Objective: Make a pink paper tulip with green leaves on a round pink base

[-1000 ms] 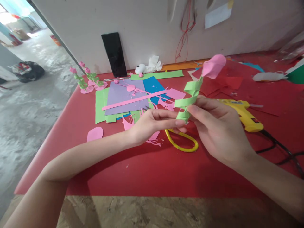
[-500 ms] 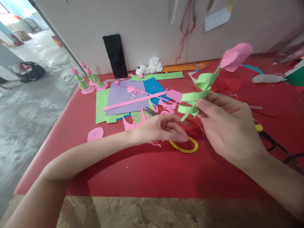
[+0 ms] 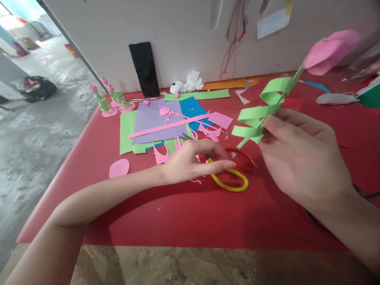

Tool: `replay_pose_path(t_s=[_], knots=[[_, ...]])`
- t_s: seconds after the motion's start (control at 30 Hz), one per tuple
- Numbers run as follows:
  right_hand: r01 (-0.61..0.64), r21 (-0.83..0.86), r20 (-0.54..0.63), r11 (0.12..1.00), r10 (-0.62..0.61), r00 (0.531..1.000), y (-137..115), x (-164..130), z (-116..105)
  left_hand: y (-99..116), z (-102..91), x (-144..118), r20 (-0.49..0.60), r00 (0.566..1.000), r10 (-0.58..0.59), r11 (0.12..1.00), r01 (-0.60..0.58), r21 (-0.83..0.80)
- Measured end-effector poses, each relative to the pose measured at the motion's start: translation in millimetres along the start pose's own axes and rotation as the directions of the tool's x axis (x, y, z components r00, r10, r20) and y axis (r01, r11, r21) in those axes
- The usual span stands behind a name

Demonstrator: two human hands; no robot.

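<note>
Though the paper flower (image 3: 274, 109) pinched in my right hand (image 3: 305, 154) above the table (image 3: 178, 221) has bloom (image 3: 331, 53) and curled leaf (image 3: 252, 114), it lacks the round bases (image 3: 110, 114) of the standing flowers (image 3: 102, 105); my empty left hand (image 3: 192, 160) hangs loosely, fingers parted, by the scissors (image 3: 233, 188).

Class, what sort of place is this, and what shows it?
Probably an informal craft workspace: coloured sheets, pink scraps and scissors lie on a red table, and the right hand holds a paper-like flower.
</note>
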State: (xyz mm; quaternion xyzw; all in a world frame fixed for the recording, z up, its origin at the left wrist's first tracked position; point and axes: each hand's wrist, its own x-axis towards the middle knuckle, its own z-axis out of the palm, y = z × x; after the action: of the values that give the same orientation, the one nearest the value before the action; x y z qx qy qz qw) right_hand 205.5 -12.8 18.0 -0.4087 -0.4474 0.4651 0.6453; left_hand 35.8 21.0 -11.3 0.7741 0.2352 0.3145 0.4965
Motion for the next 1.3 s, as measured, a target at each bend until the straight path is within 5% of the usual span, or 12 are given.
replay_pose_path(t_s=[0.17,0.33,0.43,0.53,0.63,0.77,0.87,0.97,1.1,1.2,1.3], knots=[[-0.009,0.025,0.047,1.0,0.008,0.999,-1.2,-0.5,0.6,3.6,2.3,0.3,-0.099,0.989,-0.11,0.97,0.085,-0.227],[-0.011,0.042,0.057,0.999,0.009,0.998,-0.2,-2.0,3.0,9.7,4.1,0.7,-0.338,0.938,-0.075,0.934,-0.053,-0.354],[-0.002,0.032,0.045,0.999,0.0,0.999,0.9,-2.2,3.2,20.6,1.1,0.1,-0.312,0.937,-0.157,0.881,-0.01,-0.473],[0.001,0.032,0.022,0.999,-0.002,1.0,0.3,-1.7,1.8,27.9,-3.3,0.4,-0.16,0.962,-0.221,0.866,0.118,-0.485],[-0.004,0.039,0.021,0.999,0.003,1.0,-3.1,-0.8,0.5,26.2,-8.8,3.4,-0.005,0.973,-0.23,0.915,0.214,-0.341],[0.019,-0.015,-0.027,1.0,-0.019,0.999,-8.3,1.2,-1.3,14.1,-19.3,10.4,-0.026,0.984,-0.175,0.975,0.177,0.135],[0.06,-0.044,-0.04,0.997,-0.061,0.997,-11.2,3.1,-5.0,0.3,-29.6,15.8,-0.05,0.993,-0.105,0.878,0.116,0.464],[0.119,-0.05,-0.02,0.992,-0.12,0.993,-14.2,3.8,-9.3,-15.3,-42.7,20.0,-0.084,0.996,0.027,0.649,0.046,0.76],[0.167,-0.062,0.016,0.984,-0.166,0.986,-17.8,3.5,-11.3,-27.7,-65.9,20.6,-0.093,0.99,-0.109,0.41,0.13,0.903],[0.141,-0.056,-0.011,0.988,-0.142,0.99,-16.8,4.6,-11.0,-28.0,-83.5,17.8,-0.099,0.984,-0.148,0.414,0.153,0.897],[0.114,-0.046,-0.024,0.992,-0.115,0.993,-13.3,7.2,-10.9,-27.6,-93.5,17.6,-0.094,0.994,-0.049,0.432,0.106,0.895]])
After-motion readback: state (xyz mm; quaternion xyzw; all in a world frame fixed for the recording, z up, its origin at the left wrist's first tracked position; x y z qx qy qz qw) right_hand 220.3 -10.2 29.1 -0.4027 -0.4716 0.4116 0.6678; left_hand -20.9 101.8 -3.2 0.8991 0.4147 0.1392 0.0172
